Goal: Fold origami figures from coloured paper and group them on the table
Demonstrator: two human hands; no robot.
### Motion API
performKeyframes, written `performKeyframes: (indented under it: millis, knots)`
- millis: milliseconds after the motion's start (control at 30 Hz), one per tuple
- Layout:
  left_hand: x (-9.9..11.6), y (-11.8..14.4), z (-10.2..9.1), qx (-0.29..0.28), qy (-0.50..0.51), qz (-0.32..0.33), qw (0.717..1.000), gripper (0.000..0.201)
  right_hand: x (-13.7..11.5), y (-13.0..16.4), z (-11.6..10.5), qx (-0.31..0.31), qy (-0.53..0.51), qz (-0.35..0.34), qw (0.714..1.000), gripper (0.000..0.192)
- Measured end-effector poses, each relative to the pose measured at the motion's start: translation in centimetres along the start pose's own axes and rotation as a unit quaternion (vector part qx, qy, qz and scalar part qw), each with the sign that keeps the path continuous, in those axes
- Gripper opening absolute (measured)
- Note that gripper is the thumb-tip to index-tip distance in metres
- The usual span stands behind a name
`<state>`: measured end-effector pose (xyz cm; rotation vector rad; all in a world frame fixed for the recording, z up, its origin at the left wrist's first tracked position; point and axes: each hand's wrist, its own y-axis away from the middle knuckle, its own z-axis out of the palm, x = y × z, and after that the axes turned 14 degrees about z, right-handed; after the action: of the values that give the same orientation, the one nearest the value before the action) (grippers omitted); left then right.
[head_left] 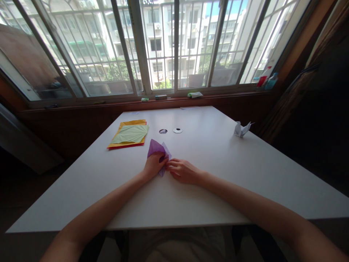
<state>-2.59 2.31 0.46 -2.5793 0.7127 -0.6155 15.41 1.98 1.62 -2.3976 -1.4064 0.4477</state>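
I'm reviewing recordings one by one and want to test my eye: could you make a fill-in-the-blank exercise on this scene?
1. The folded paper at the left hand and right hand is ____ in colour.
2. The paper stack has a pale ____ sheet on top.
3. The hand nearer that stack is the ____ one.
4. The white paper figure stands by the table's ____ edge.

Missing words: purple; green; left; right.

Window (pixel 176 47): daylight from ahead, strong glare, buildings (pixel 160 32) outside washed pale
Table (pixel 218 153): dim grey, soft sheen, darker toward near edge
Left hand (pixel 155 164), right hand (pixel 187 171): 2 backlit, slightly soft, faint shadows below
Curtain (pixel 308 78): near-black, most detail lost
Edges: wide-angle stretch, window bars leaning, table corners pulled outward
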Motion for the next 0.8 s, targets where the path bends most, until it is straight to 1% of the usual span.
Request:
performKeyframes:
  millis: [67, 167, 267, 400, 500, 633, 800]
  knots:
    - [-0.36, -0.14, 0.2, 0.006, 0.07, -0.028, 0.997, 0.019, 0.03, -0.03, 0.05, 0.004, -0.012, -0.002, 1.0, 0.02]
    - [-0.8, -0.29, 0.39, 0.021, 0.17, -0.051, 0.984, 0.017, 0.13, -0.06, 0.23, 0.006, -0.023, -0.006, 1.0, 0.021]
    - [-0.95, -0.31, 0.49, 0.036, 0.225, -0.059, 0.972, 0.014, 0.18, -0.08, 0.33, 0.005, -0.024, -0.012, 1.0, 0.022]
    - [-0.59, -0.19, 0.66, 0.039, 0.237, -0.045, 0.97, 0.014, 0.01, -0.03, 0.27, -0.003, -0.023, -0.021, 1.0, 0.021]
    - [-0.18, -0.06, 0.82, 0.042, 0.223, -0.038, 0.973, 0.02, -0.2, 0.02, 0.25, -0.01, -0.028, -0.034, 0.999, 0.021]
    - [-0.04, 0.05, 0.92, 0.031, 0.198, -0.05, 0.979, 0.028, -0.35, 0.03, 0.32, -0.011, -0.028, -0.045, 0.999, 0.023]
    - [-0.09, -0.01, 0.7, 0.016, 0.217, -0.049, 0.975, 0.024, -0.41, -0.01, 0.24, -0.013, -0.025, -0.042, 0.999, 0.023]
